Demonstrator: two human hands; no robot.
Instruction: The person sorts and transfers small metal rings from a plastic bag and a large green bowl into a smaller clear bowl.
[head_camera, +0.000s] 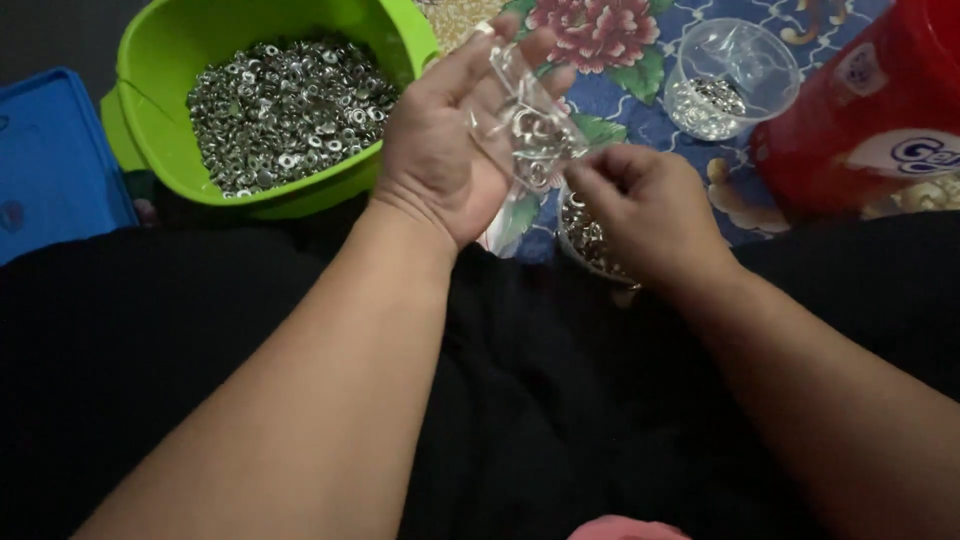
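A person's left hand (440, 140) holds up a small clear plastic bag (525, 125) with a few metal rings inside, while the right hand (650, 215) pinches at the bag's lower edge. Just beneath the right hand sits a small container of rings (590, 245), partly hidden. To the left, a green tub (160, 50) brims with silver rings (285, 110) — a blue tray (50, 160) beside it. On the flowered cloth (620, 80) stand a clear cup (730, 75) and a red container (860, 110).

Lime-green tub (160, 60) of silver washers (285, 110); blue floral-patterned cloth (640, 70); red container (850, 130); clear bag (530, 125); blue lid (50, 160).
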